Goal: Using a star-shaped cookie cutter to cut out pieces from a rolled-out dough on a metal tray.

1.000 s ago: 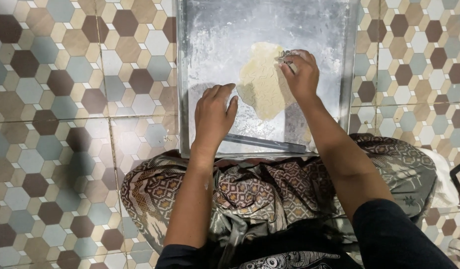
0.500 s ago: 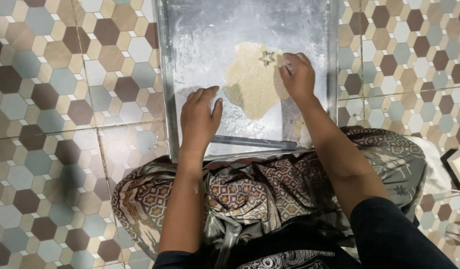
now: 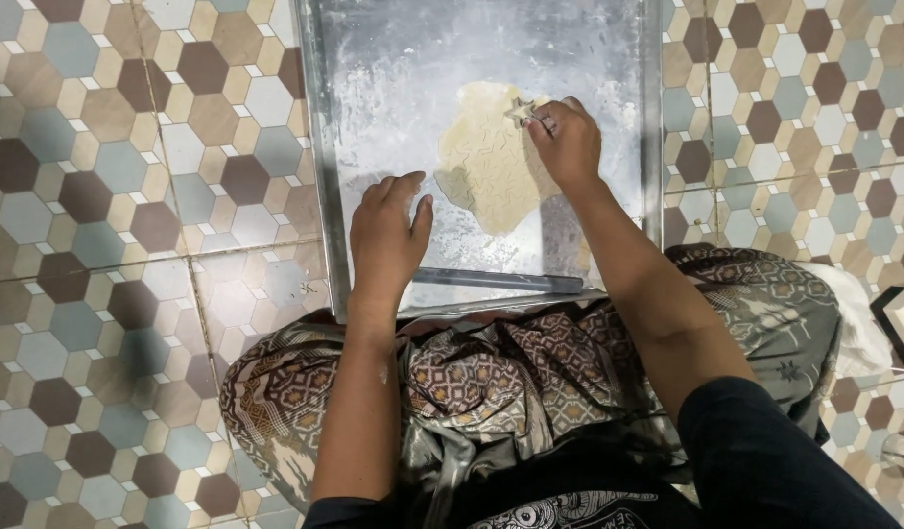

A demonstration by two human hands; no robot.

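Dough [image 3: 491,162] lies under right hand [image 3: 567,142].

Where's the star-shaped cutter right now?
In the head view the star cutter sits at the far right edge of the rolled dough on the floured metal tray, held at the right hand fingertips.

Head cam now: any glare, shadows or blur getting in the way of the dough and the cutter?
Head view: sharp overall, no motion blur on the right hand or left hand. Soft sheen on the floured metal tray, nothing blown out. The dough sheet reads clearly; the star-shaped cutter is small and partly hidden by the fingers. Faint shadow on the tiled floor at lower left.
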